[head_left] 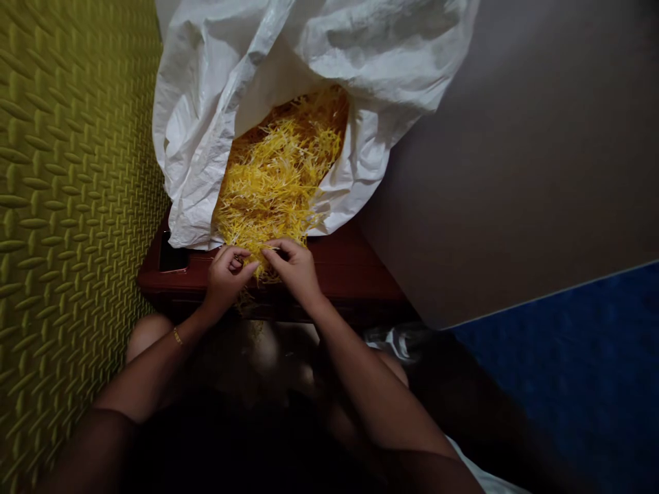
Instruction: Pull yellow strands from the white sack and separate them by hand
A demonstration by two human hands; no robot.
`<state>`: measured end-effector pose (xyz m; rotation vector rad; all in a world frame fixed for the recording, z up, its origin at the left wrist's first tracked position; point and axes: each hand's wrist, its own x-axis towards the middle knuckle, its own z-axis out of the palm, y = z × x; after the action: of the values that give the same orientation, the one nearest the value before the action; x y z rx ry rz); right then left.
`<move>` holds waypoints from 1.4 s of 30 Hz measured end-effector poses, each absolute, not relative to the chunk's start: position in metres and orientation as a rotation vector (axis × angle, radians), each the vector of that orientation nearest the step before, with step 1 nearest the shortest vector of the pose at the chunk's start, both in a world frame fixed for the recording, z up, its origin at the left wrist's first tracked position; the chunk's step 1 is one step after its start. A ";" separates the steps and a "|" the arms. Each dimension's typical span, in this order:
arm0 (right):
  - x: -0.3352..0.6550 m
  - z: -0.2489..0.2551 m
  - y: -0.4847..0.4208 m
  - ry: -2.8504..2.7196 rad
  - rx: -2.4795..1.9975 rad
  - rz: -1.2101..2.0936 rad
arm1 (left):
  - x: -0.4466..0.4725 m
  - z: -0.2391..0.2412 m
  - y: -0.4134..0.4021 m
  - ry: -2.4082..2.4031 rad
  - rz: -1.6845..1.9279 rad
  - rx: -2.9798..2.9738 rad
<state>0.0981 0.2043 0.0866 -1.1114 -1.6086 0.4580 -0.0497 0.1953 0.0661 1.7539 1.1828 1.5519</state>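
Note:
A heap of thin yellow strands with pale ends (272,178) spills from the mouth of a white woven sack (200,137). At the front of the heap, my left hand (225,278) has its fingers curled in, with the thumb close by; whatever they hold is too small to make out. Just to its right, my right hand (298,271) pinches a thin yellow strand between thumb and forefinger. Both hands are close together over the strands.
The sack rests on a dark red padded surface (350,271), where a dark phone (173,255) lies at the left. A yellow textured mat (66,192) stands along the left side. To the right are a grey-brown panel (515,151) and a blue surface (581,357).

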 end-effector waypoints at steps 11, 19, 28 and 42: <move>0.095 0.088 0.196 -1.805 -1.058 0.388 | -0.047 0.064 0.201 1.159 1.444 1.585; 0.099 0.092 0.195 -1.636 -1.008 0.654 | -0.051 0.066 0.198 1.216 1.504 1.794; 0.094 0.085 0.200 -1.532 -1.043 0.844 | -0.049 0.068 0.193 1.179 1.469 1.831; 0.095 0.090 0.194 -1.601 -1.009 0.842 | -0.049 0.072 0.195 1.046 1.343 1.774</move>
<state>0.0947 0.1937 0.0902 -1.0087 -1.6006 0.8425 -0.0495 0.1946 0.0720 1.7744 1.0459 1.3428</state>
